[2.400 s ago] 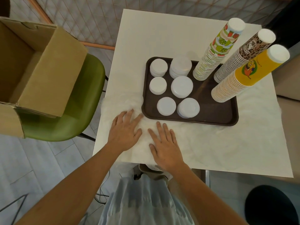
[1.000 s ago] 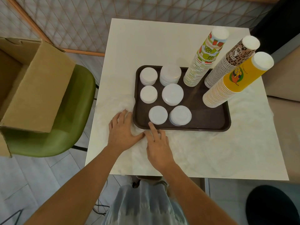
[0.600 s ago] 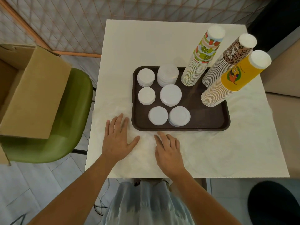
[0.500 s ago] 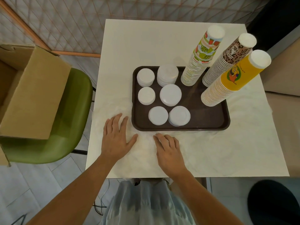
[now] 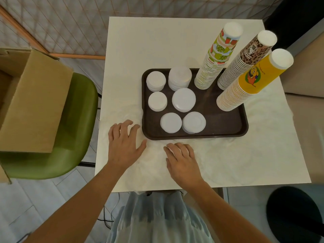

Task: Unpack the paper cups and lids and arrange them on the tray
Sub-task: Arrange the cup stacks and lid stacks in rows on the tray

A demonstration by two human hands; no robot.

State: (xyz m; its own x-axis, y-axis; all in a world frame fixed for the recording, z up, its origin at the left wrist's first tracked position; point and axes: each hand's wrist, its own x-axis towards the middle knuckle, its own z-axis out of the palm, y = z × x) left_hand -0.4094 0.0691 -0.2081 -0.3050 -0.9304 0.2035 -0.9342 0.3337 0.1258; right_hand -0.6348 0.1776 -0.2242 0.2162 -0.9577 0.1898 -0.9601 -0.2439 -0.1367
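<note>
**Both hands down in front of the loaded tray**

My left hand (image 5: pixel 122 146) rests on the white square table (image 5: pixel 149 41) just off the near left corner of the dark brown rectangular plastic tray (image 5: pixel 228 132). Its fingers are spread and slightly bent, and it holds nothing. My right hand (image 5: pixel 182 160) lies palm down just beside the tray's near edge, fingers loosely together, also holding nothing. Both rest on a thin, crinkled clear plastic film (image 5: pixel 236 155) spread over the near part of the table.

On the left half of the tray sit six piles of round white plastic lids (image 5: pixel 183 99) in two rows. On the right half stand three tall stacks of upturned paper cups: a fruit-patterned stack (image 5: pixel 215 62), a brown leopard-print stack (image 5: pixel 245 62) and a yellow stack (image 5: pixel 249 81).

To my left, an open brown cardboard box (image 5: pixel 35 102) sits on a green moulded chair (image 5: pixel 77 128).
</note>
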